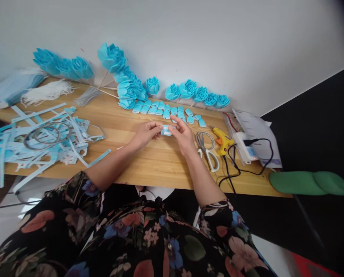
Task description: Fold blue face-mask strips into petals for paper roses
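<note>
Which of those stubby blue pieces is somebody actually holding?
The piece pinched between the left hand and right hand; the others lie on the table, just in front of the flowers.

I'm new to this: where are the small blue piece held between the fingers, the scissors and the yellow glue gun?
Blue piece (165, 131), head view: its visible middle.
Scissors (204, 148), head view: near the pivot.
Glue gun (225, 142), head view: its yellow body.
</note>
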Motion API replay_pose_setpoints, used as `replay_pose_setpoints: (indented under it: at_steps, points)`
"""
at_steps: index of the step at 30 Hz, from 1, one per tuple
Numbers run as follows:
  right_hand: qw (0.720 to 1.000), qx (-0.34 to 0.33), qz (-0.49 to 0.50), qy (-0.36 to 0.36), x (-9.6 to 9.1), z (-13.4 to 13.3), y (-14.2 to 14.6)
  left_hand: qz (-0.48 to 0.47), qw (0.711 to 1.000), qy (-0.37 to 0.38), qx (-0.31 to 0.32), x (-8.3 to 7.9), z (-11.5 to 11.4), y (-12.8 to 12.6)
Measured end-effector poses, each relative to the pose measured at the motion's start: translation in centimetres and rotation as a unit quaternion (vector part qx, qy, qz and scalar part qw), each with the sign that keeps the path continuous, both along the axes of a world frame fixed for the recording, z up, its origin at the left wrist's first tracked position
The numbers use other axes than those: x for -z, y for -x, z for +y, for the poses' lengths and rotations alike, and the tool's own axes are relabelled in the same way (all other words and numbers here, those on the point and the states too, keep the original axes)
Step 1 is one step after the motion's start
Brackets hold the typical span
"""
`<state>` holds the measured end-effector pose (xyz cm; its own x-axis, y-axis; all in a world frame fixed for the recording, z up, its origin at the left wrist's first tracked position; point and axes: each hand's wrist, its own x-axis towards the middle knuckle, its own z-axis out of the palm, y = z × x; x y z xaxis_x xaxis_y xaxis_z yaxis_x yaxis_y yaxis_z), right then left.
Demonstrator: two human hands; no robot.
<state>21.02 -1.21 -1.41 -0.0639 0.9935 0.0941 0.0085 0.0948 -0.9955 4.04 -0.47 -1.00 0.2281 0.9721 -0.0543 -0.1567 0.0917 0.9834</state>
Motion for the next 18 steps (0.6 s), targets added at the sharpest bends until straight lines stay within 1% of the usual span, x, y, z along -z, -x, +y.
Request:
replay_pose_setpoints:
  at_steps: [3, 9, 15, 18]
  points:
    - [1.000, -0.011, -0.015, -0.005, 0.34, 0.07, 0.12, 0.000, 1.000, 0.003, 0.007, 0.03, 0.00, -0.10]
    - [1.000, 0.000, -0.014, -0.011, 0.48, 0.05, 0.17, 0.041, 0.999, -0.015, 0.018, -0.04, 0.02, -0.01]
    - [0.999, 0.034, 0.016, -0.003, 0.08, 0.08, -0.29, 0.002, 1.000, -0.016, -0.025, 0.34, 0.29, 0.28]
    - [1.000, 0.014, 0.014, 0.012, -0.23, -0.08, -0.33, -0.014, 0.999, -0.014, -0.040, 0.46, 0.42, 0.42]
